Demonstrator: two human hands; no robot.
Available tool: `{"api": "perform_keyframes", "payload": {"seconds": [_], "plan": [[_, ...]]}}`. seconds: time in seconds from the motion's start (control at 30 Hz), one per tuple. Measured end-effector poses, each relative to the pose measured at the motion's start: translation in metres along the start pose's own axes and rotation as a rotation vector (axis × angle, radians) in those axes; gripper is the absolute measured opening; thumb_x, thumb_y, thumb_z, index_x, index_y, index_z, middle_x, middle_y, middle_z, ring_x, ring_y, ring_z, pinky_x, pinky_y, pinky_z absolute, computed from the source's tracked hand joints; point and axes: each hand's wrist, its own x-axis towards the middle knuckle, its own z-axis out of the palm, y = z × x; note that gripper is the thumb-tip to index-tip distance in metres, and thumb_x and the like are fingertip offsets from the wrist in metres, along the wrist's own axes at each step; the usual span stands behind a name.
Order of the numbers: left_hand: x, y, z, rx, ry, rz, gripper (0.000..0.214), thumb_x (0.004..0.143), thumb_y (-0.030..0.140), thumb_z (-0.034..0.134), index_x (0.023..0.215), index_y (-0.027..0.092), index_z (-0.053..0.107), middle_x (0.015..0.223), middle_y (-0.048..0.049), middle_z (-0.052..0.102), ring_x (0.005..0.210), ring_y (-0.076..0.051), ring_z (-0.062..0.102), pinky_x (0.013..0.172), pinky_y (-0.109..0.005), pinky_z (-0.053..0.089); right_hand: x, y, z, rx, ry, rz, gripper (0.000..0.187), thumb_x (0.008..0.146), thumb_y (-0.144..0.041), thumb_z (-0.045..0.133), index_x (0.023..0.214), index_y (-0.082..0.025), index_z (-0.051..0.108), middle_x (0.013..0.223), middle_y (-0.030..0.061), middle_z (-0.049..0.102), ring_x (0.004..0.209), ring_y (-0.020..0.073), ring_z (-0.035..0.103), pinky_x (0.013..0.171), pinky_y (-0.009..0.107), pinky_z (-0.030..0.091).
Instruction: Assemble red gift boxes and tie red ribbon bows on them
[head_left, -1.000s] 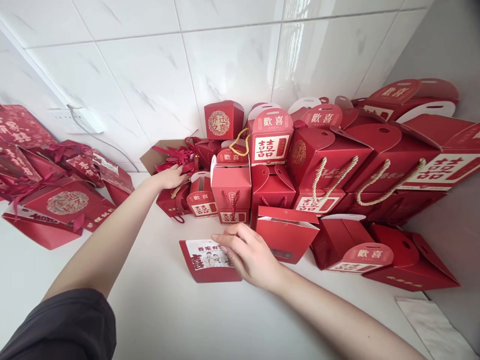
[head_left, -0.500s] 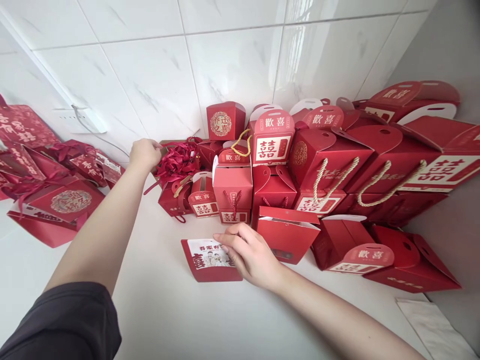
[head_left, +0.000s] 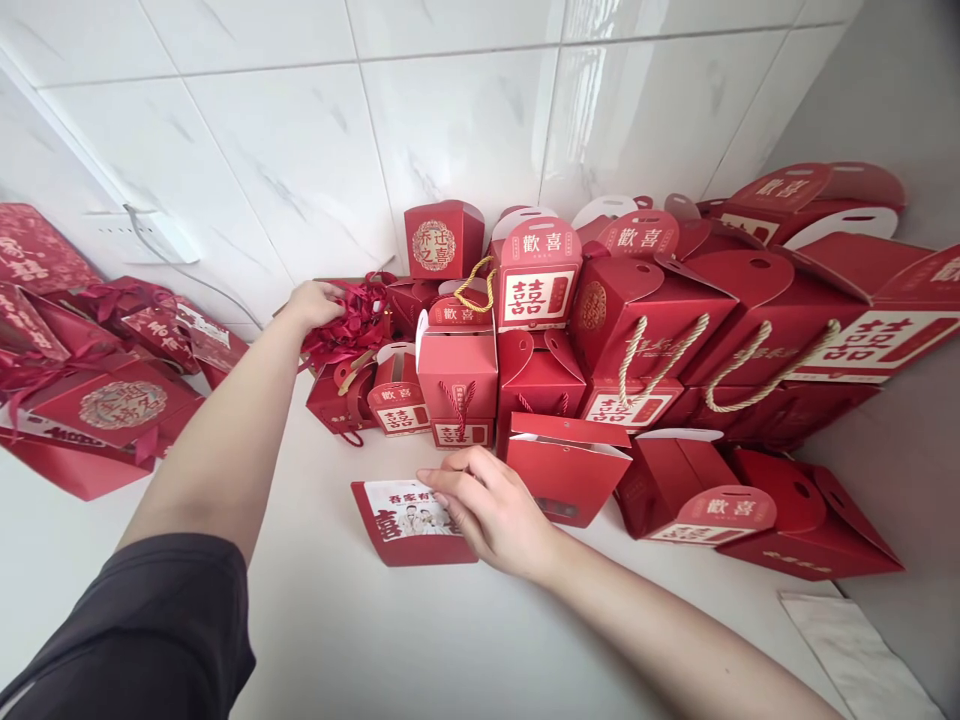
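Since half a second ago, the left hand (head_left: 319, 300) is being shifted toward 3 o'clock, onto the red ribbons (head_left: 356, 312) at 11 o'clock. Its fingers are being curled into the tangle; whether they are clamped cannot be told. The right hand (head_left: 491, 510) is being rested at centre, fingers apart and flat on the flat red bag (head_left: 397, 528), apparently pinning it to the counter (head_left: 337, 620). One flat bag, one ribbon tangle and two rope-handled boxes (head_left: 637, 300) are being counted; over a dozen gift boxes (head_left: 457, 370) are being stacked from 12 to 3 o'clock.
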Motion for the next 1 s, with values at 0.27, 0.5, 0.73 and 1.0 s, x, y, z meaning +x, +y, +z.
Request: {"api": "perform_keyframes", "payload": {"seconds": [0.27, 0.5, 0.73, 1.0], "plan": [[0.003, 0.009, -0.052, -0.581, 0.148, 0.010, 0.017, 0.074, 0.012, 0.051, 0.080, 0.009, 0.067, 0.064, -0.0022, 0.062, 0.071, -0.013, 0.057, 0.093, -0.036, 0.048, 0.000, 0.000, -0.001, 0.005, -0.012, 0.007, 0.031, 0.095, -0.014, 0.046, 0.124, -0.022, 0.054, 0.097, 0.0076, 0.057, 0.086, 0.0174, 0.055, 0.074, 0.031, 0.050], [-0.023, 0.015, -0.059, -0.947, -0.114, 0.157, 0.020, 0.071, 0.012, 0.059, 0.091, 0.015, 0.060, 0.059, 0.0033, 0.049, 0.058, -0.008, 0.049, 0.095, -0.036, 0.052, -0.002, -0.001, -0.001, 0.016, -0.018, 0.018, 0.034, 0.095, -0.013, 0.046, 0.126, -0.024, 0.053, 0.097, 0.0076, 0.056, 0.086, 0.0187, 0.055, 0.072, 0.032, 0.050], [-0.028, 0.006, -0.046, -0.780, -0.130, 0.202, 0.026, 0.066, 0.013, 0.069, 0.091, 0.015, 0.063, 0.073, 0.0000, 0.059, 0.068, -0.010, 0.057, 0.084, -0.031, 0.052, -0.001, -0.002, -0.001, 0.018, -0.019, 0.018, 0.034, 0.095, -0.012, 0.046, 0.126, -0.023, 0.053, 0.098, 0.0078, 0.056, 0.086, 0.0185, 0.056, 0.073, 0.031, 0.051], [-0.017, 0.002, -0.040, -0.120, 0.008, 0.073, 0.015, 0.061, 0.004, 0.067, 0.072, 0.013, 0.068, 0.070, -0.0007, 0.066, 0.091, -0.019, 0.057, 0.099, -0.035, 0.040, -0.001, -0.001, -0.001, 0.006, -0.021, 0.019, 0.033, 0.095, -0.013, 0.046, 0.126, -0.024, 0.053, 0.099, 0.0079, 0.057, 0.088, 0.0185, 0.056, 0.074, 0.031, 0.051]]}}
